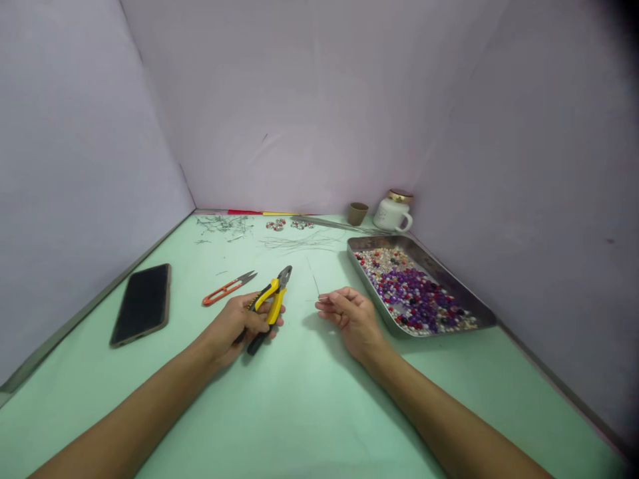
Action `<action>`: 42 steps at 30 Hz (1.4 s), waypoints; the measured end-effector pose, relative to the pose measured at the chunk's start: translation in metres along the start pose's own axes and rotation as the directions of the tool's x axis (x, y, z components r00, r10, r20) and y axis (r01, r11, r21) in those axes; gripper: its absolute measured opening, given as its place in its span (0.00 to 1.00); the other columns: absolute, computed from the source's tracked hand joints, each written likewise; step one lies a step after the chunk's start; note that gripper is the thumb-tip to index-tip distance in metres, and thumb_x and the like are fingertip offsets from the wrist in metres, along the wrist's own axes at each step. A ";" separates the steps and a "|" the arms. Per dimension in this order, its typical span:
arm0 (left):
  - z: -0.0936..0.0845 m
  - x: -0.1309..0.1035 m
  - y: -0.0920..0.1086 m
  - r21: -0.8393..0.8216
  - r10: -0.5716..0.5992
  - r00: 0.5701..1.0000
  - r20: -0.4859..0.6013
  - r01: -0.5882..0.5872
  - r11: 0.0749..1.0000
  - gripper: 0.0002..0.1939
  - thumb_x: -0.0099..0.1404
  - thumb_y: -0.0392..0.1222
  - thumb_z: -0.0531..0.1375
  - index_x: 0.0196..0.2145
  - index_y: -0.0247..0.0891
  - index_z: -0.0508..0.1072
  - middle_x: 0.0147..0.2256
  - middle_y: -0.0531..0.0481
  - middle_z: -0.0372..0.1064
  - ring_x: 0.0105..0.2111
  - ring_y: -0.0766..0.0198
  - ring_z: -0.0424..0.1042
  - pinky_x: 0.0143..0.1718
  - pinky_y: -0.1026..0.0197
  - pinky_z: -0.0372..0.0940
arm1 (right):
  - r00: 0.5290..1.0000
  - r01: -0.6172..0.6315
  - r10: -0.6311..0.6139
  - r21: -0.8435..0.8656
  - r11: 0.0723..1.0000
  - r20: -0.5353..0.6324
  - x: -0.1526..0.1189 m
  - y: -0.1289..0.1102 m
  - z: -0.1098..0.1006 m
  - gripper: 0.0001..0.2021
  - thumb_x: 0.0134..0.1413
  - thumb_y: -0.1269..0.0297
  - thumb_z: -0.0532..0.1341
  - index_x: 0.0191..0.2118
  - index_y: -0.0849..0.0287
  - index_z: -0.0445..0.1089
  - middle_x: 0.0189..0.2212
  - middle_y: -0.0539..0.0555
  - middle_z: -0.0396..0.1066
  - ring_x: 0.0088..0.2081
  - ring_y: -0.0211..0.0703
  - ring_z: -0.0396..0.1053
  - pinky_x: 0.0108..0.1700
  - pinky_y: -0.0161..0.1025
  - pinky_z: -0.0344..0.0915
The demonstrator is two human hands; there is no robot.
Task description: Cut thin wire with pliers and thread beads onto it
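Note:
My left hand (238, 327) is closed around the yellow and black handles of a pair of pliers (275, 309), whose metal jaws point up and away. My right hand (352, 319) pinches a thin wire (314, 278) between thumb and fingertips. One length of this wire slants up and away from the fingers, and a short bit points left toward the pliers. The pliers and the wire are apart. Just beyond my left hand lie orange thread snips (227, 291) with dark blades.
On the right stands a metal tray (367, 283) of purple, red and white beads. A phone (141, 305) lies at left. Toward the back are cut wire pieces (224, 226), long wires (299, 243), beaded rings (276, 225), a brown cup (357, 213) and a white lidded mug (392, 214). Walls enclose the table.

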State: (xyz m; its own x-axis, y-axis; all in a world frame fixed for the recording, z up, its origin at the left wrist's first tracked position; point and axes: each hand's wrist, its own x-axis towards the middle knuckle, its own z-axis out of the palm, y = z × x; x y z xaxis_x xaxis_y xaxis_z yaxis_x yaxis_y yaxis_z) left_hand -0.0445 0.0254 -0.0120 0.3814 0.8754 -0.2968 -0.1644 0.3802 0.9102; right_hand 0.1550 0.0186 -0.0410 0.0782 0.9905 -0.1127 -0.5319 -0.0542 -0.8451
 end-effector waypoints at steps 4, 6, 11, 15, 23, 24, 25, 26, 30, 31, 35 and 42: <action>-0.011 0.010 -0.005 -0.113 -0.019 0.999 -0.038 0.015 0.994 0.25 0.44 0.21 0.53 0.43 0.32 0.65 0.38 0.41 0.69 0.35 0.59 0.70 0.30 0.62 0.67 | 0.991 -0.089 0.087 0.023 0.996 0.100 0.005 -0.003 -0.003 0.10 0.35 0.66 0.66 0.28 0.61 0.66 0.18 0.46 0.67 0.16 0.30 0.62 0.21 0.30 0.65; -0.016 0.013 -0.005 -0.163 -0.042 0.999 -0.017 0.038 0.986 0.25 0.46 0.21 0.53 0.43 0.31 0.65 0.38 0.40 0.69 0.35 0.59 0.70 0.32 0.61 0.67 | 0.985 -0.108 0.106 0.009 0.994 0.135 0.006 -0.003 -0.005 0.10 0.37 0.66 0.64 0.29 0.61 0.68 0.16 0.44 0.64 0.14 0.29 0.57 0.21 0.32 0.65; -0.019 0.014 -0.004 -0.207 -0.045 0.997 0.065 0.058 0.977 0.24 0.47 0.20 0.53 0.43 0.31 0.65 0.38 0.40 0.70 0.35 0.59 0.71 0.34 0.60 0.67 | 0.951 -0.035 0.145 -0.373 0.927 0.272 0.001 0.001 -0.003 0.09 0.42 0.62 0.61 0.30 0.62 0.71 0.11 0.42 0.57 0.13 0.29 0.52 0.16 0.29 0.58; -0.019 0.014 -0.004 -0.232 -0.044 0.996 0.075 0.061 0.971 0.23 0.47 0.20 0.54 0.42 0.31 0.66 0.39 0.40 0.70 0.35 0.59 0.71 0.33 0.61 0.67 | 0.930 0.069 0.168 -0.606 0.792 0.326 -0.004 0.002 0.000 0.07 0.43 0.63 0.60 0.27 0.61 0.72 0.10 0.43 0.58 0.12 0.27 0.50 0.13 0.26 0.46; -0.022 0.015 -0.003 -0.256 -0.071 0.991 0.111 0.098 0.962 0.25 0.47 0.22 0.55 0.45 0.33 0.66 0.38 0.41 0.70 0.37 0.58 0.70 0.35 0.61 0.67 | 0.948 -0.131 0.228 -0.385 0.914 0.220 0.008 -0.003 -0.004 0.12 0.41 0.59 0.62 0.31 0.63 0.70 0.15 0.45 0.63 0.12 0.26 0.51 0.10 0.24 0.47; -0.022 0.015 -0.002 -0.256 -0.074 0.991 0.113 0.101 0.961 0.26 0.47 0.22 0.55 0.45 0.33 0.65 0.39 0.41 0.70 0.38 0.58 0.70 0.35 0.61 0.67 | 0.949 -0.142 0.228 -0.349 0.926 0.217 0.009 -0.003 -0.005 0.13 0.41 0.59 0.62 0.32 0.63 0.69 0.16 0.45 0.63 0.12 0.26 0.51 0.10 0.24 0.47; -0.022 0.015 -0.002 -0.256 -0.076 0.991 0.114 0.103 0.961 0.26 0.47 0.22 0.55 0.46 0.33 0.65 0.39 0.41 0.70 0.38 0.58 0.70 0.35 0.62 0.67 | 0.951 -0.151 0.226 -0.318 0.936 0.213 0.011 -0.002 -0.005 0.14 0.41 0.59 0.62 0.33 0.63 0.69 0.17 0.45 0.64 0.12 0.27 0.52 0.11 0.25 0.48; -0.022 0.015 -0.002 -0.256 -0.077 0.990 0.115 0.105 0.961 0.26 0.48 0.22 0.55 0.46 0.33 0.64 0.39 0.41 0.70 0.38 0.58 0.70 0.35 0.62 0.66 | 0.955 -0.152 0.215 -0.290 0.945 0.203 0.011 -0.001 -0.005 0.14 0.41 0.60 0.62 0.34 0.63 0.69 0.17 0.45 0.64 0.13 0.27 0.53 0.11 0.25 0.49; -0.023 0.015 -0.003 -0.271 -0.061 0.991 0.115 0.091 0.958 0.26 0.48 0.22 0.55 0.46 0.33 0.64 0.39 0.41 0.70 0.37 0.58 0.70 0.35 0.60 0.66 | 1.000 0.028 -0.028 -0.242 0.970 0.005 0.016 0.001 -0.010 0.15 0.41 0.61 0.62 0.36 0.62 0.68 0.19 0.45 0.64 0.14 0.28 0.54 0.13 0.26 0.51; -0.023 0.015 -0.003 -0.272 -0.058 0.992 0.115 0.088 0.958 0.26 0.47 0.22 0.55 0.46 0.33 0.64 0.38 0.41 0.70 0.37 0.58 0.70 0.35 0.60 0.66 | 0.990 0.104 -0.125 -0.260 0.960 -0.065 0.018 0.002 -0.011 0.15 0.41 0.61 0.62 0.37 0.62 0.68 0.19 0.45 0.64 0.14 0.28 0.53 0.14 0.27 0.51; -0.023 0.015 -0.003 -0.260 -0.050 0.992 0.116 0.079 0.962 0.24 0.47 0.22 0.55 0.44 0.33 0.65 0.37 0.42 0.70 0.36 0.58 0.70 0.33 0.60 0.66 | 0.942 0.211 -0.287 -0.357 0.910 -0.175 0.024 0.003 -0.017 0.14 0.42 0.62 0.61 0.37 0.62 0.68 0.19 0.46 0.65 0.15 0.29 0.54 0.14 0.28 0.50; -0.021 0.015 -0.001 -0.258 -0.057 0.990 0.131 0.090 0.962 0.16 0.47 0.23 0.56 0.35 0.33 0.68 0.31 0.46 0.69 0.36 0.59 0.69 0.35 0.60 0.65 | 0.986 0.063 -0.140 -0.592 0.804 -0.086 0.033 -0.001 -0.019 0.07 0.34 0.66 0.64 0.25 0.63 0.71 0.13 0.48 0.66 0.14 0.33 0.57 0.14 0.30 0.52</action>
State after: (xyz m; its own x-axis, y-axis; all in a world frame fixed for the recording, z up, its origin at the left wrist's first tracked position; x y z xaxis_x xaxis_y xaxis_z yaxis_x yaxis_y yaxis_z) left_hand -0.0581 0.0440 -0.0238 0.5063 0.8055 -0.3080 -0.3583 0.5214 0.7745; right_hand 0.1738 0.0487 -0.0537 0.2239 0.9739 -0.0375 0.0765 -0.0559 -0.9955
